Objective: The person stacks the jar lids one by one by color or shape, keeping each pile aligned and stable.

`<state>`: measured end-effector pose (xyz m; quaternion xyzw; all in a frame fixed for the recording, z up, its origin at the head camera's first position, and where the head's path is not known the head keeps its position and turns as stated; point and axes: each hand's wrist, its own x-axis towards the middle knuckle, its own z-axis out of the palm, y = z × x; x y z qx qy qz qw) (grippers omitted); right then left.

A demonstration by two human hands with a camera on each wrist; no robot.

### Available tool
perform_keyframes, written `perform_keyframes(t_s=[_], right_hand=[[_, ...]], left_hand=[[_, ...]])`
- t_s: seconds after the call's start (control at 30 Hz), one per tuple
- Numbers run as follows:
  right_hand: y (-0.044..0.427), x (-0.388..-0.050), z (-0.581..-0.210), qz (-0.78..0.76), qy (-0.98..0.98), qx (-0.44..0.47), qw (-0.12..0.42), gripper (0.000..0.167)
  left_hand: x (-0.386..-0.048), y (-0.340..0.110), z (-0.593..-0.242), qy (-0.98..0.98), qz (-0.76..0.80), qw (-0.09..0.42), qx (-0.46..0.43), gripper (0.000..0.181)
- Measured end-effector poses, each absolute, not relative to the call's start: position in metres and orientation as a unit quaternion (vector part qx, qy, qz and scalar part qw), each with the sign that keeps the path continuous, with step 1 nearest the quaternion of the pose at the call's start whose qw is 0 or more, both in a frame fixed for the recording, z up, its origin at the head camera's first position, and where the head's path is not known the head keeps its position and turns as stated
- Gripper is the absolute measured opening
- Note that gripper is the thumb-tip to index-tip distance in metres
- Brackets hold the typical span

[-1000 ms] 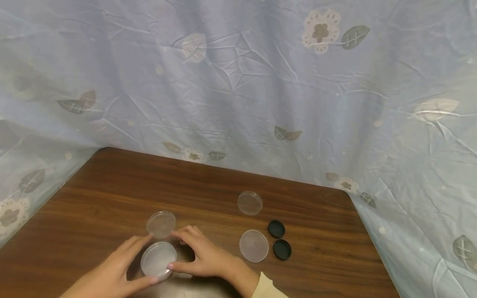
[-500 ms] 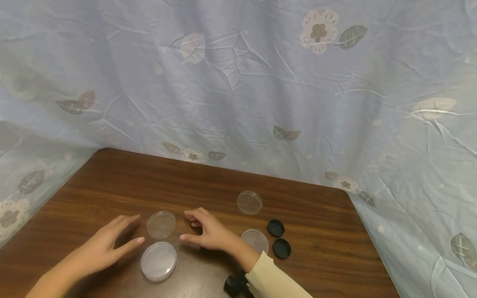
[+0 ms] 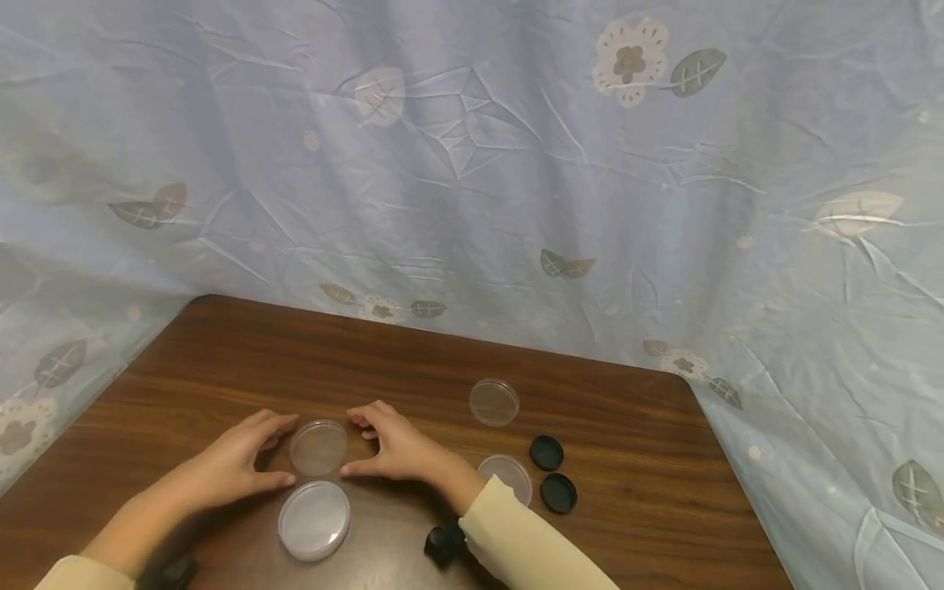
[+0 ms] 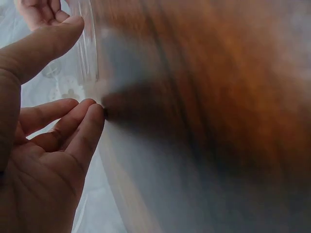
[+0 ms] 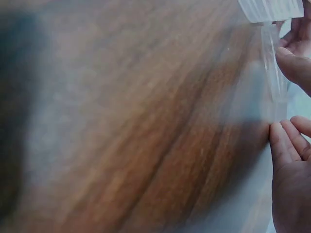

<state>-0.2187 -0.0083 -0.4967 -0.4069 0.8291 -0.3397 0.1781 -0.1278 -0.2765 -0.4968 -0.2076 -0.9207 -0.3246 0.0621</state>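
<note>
A clear, shallow round dish, like a petri dish (image 3: 319,448), lies flat on the brown wooden table (image 3: 354,360). My left hand (image 3: 239,463) is at its left side with thumb and fingers spread. On the other side, my right hand (image 3: 398,447) curves toward the same dish. Small gaps seem to show between the fingers and its rim in the head view, and neither hand grips it. Just nearer to me sits a cloudier, thicker round dish (image 3: 315,522), perhaps a stack. In the right wrist view the clear dish (image 5: 273,63) stands beyond my fingertips.
To the right lie another clear dish (image 3: 495,402), a further dish (image 3: 509,477) partly covered by my right forearm, and two small black round caps (image 3: 546,452). A patterned cloth curtain (image 3: 472,164) hangs around the table's far and side edges.
Both hands have let go of the cloudy dish, drawn apart, then moved forward and in to either side of the clear dish. The dishes have stayed in place.
</note>
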Motion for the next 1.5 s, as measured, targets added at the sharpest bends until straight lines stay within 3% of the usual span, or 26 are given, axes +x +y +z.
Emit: perform_keyframes(t_s=[0.37,0.63,1.23,1.5], right_hand=[[-0.022,-0.220,-0.494,-0.301,0.837,-0.422,0.175,0.080],[-0.029,-0.219,-0.496,-0.261,0.848,-0.431,0.165,0.080],[-0.031,-0.217,-0.491,-0.234,0.858,-0.436,0.141,0.074],[-0.025,-0.215,-0.479,-0.237,0.851,-0.452,0.126,0.074]], left_hand=[[-0.142,-0.272,-0.497,-0.929,-0.293,0.051,-0.222,0.080],[-0.144,-0.264,-0.494,-0.929,-0.300,0.005,-0.216,0.083],[-0.148,-0.260,-0.489,-0.934,-0.293,-0.007,-0.204,0.077],[-0.143,-0.254,-0.477,-0.933,-0.294,0.019,-0.206,0.074]])
